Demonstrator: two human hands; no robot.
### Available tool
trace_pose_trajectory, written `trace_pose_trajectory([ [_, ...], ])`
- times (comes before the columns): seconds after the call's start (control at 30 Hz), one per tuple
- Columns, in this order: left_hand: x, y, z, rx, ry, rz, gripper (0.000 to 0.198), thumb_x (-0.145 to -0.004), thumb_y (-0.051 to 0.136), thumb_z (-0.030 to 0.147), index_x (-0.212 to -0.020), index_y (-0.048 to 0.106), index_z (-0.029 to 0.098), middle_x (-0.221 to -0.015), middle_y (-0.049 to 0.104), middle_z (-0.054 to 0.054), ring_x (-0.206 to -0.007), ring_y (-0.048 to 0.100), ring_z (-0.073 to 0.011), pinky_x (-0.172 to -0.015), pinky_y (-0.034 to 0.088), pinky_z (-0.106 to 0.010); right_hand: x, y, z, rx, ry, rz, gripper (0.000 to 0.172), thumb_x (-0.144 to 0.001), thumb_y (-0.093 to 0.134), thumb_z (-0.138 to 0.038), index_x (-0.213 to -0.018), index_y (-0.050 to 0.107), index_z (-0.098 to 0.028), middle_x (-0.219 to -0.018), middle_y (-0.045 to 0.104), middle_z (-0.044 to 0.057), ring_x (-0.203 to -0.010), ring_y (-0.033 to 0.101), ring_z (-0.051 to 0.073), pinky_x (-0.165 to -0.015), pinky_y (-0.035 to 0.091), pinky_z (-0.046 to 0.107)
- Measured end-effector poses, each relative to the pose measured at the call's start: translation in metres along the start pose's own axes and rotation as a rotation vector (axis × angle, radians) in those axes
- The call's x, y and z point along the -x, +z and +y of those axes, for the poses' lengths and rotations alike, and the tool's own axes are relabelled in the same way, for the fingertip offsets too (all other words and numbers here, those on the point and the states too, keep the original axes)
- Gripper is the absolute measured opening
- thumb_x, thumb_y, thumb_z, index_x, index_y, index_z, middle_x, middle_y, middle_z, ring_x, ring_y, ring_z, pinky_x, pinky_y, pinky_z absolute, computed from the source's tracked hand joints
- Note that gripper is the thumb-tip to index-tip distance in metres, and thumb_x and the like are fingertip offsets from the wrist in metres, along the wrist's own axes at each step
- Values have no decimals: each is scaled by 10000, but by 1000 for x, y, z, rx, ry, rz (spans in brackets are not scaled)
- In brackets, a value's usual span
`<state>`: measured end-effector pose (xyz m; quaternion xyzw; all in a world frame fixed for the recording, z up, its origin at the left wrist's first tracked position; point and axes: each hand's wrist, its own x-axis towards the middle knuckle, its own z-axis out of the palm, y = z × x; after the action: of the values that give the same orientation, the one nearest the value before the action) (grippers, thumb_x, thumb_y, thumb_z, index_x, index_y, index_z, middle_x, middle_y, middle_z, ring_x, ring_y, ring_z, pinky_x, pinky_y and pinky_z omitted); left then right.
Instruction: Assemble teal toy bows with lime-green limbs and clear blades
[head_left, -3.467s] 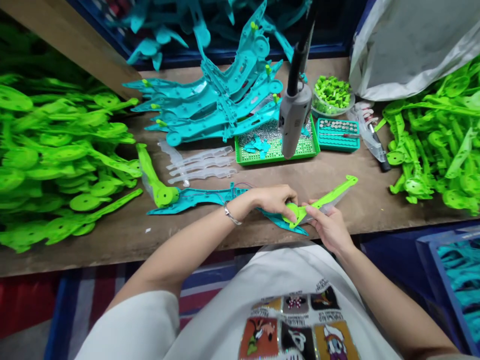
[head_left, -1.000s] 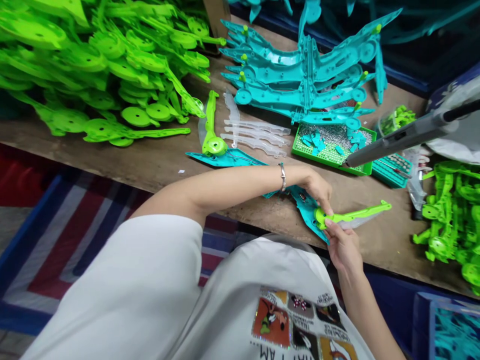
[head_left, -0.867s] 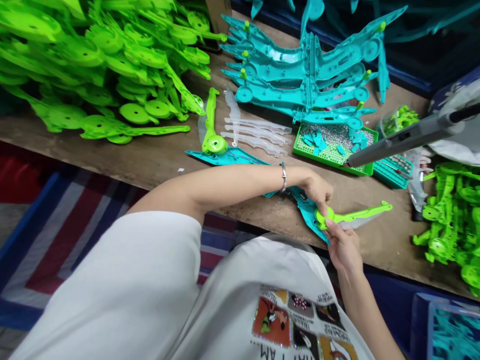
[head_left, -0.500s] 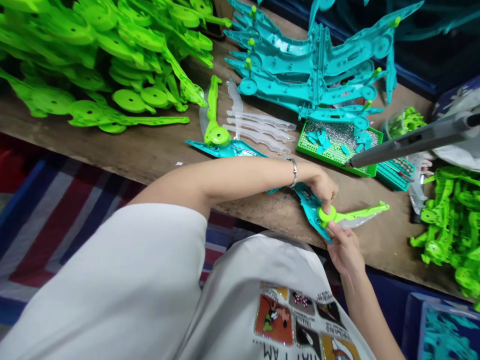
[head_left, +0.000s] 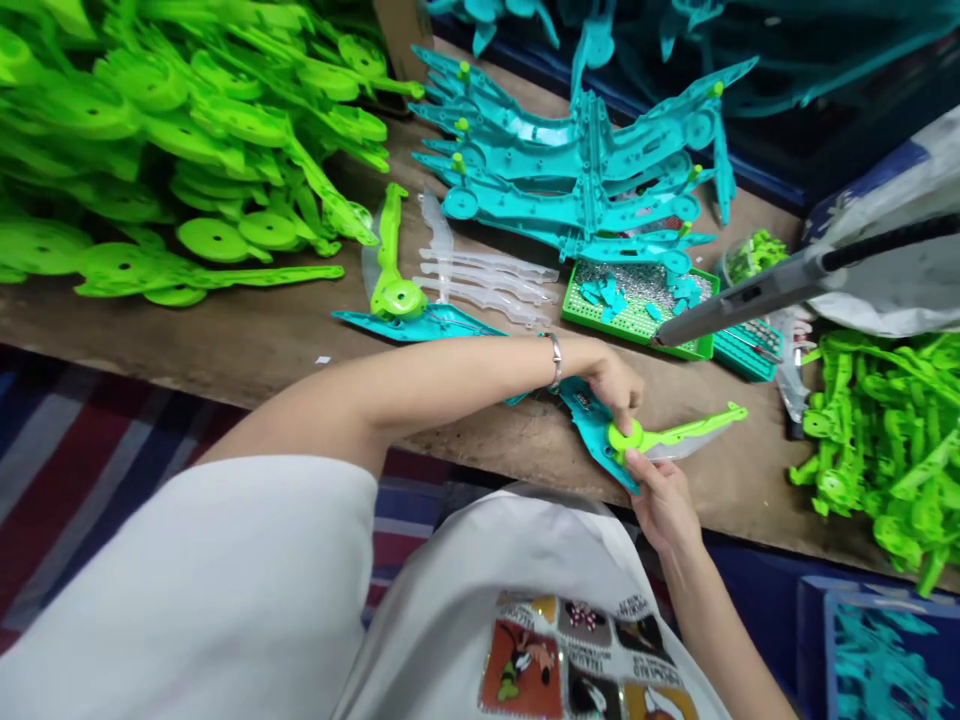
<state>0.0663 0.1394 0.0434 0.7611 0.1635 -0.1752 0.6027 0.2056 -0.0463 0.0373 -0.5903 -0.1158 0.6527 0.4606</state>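
Observation:
A teal plastic shell [head_left: 589, 425] lies at the table's front edge, its left part behind my left forearm. Over its right end sits the round hub of a lime-green plastic arm [head_left: 686, 432], with a clear plastic strip [head_left: 686, 448] along its lower side. My left hand [head_left: 616, 382] is closed, one fingertip pressing down on the hub from above; what its curled fingers may hold is hidden. My right hand [head_left: 664, 500] grips the hub end from below, thumb on top and fingers underneath. Left of my forearm, another green arm [head_left: 390, 250] rests on the shell's far end.
Green parts pile up at left [head_left: 150, 140] and right [head_left: 870, 440]. Teal shells [head_left: 592, 160] are stacked behind, near clear strips [head_left: 487, 270]. A green basket [head_left: 637, 345] holds screws and teal bits. A grey electric screwdriver [head_left: 735, 297] hangs over it. A blue bin [head_left: 817, 650] stands lower right.
The view has shifted, so the bench things appear further left and slightly lower. Both hands stay on the same green hub, with little other visible difference.

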Motion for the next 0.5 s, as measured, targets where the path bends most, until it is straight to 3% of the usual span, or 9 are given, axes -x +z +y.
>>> trace_pose_trajectory([
  [0.1,3,1,-1,-33,10,-24,268,-674,742,394,-779,711,150,-746,698,-12,-752,558,-169,-713,454,-278,-9,-12,-15,-48,-52,53,348,-692,902,-328,-955,748,-160,-975,803,68,-891,764,201,-850,640,324],
  [0.23,6,1,-5,-61,24,-57,300,-751,695,405,-890,718,140,-820,723,-23,-762,581,-168,-707,465,-272,-17,-18,-21,-60,-137,113,328,-649,926,-279,-880,743,-136,-864,797,66,-783,759,205,-791,653,343],
  [0.37,8,0,-8,-95,35,-81,353,-801,683,443,-981,711,141,-889,740,-30,-783,593,-158,-689,468,-249,-24,-24,-27,-83,-125,33,341,-658,922,-300,-896,737,-141,-879,796,72,-807,765,224,-793,656,362],
  [0.5,9,-4,-8,-149,30,-98,458,-777,734,525,-1021,719,137,-936,750,-45,-790,603,-165,-708,487,-259,-44,-48,-59,-112,-231,48,380,-667,916,-354,-945,729,-174,-948,798,81,-871,773,226,-813,655,349],
])
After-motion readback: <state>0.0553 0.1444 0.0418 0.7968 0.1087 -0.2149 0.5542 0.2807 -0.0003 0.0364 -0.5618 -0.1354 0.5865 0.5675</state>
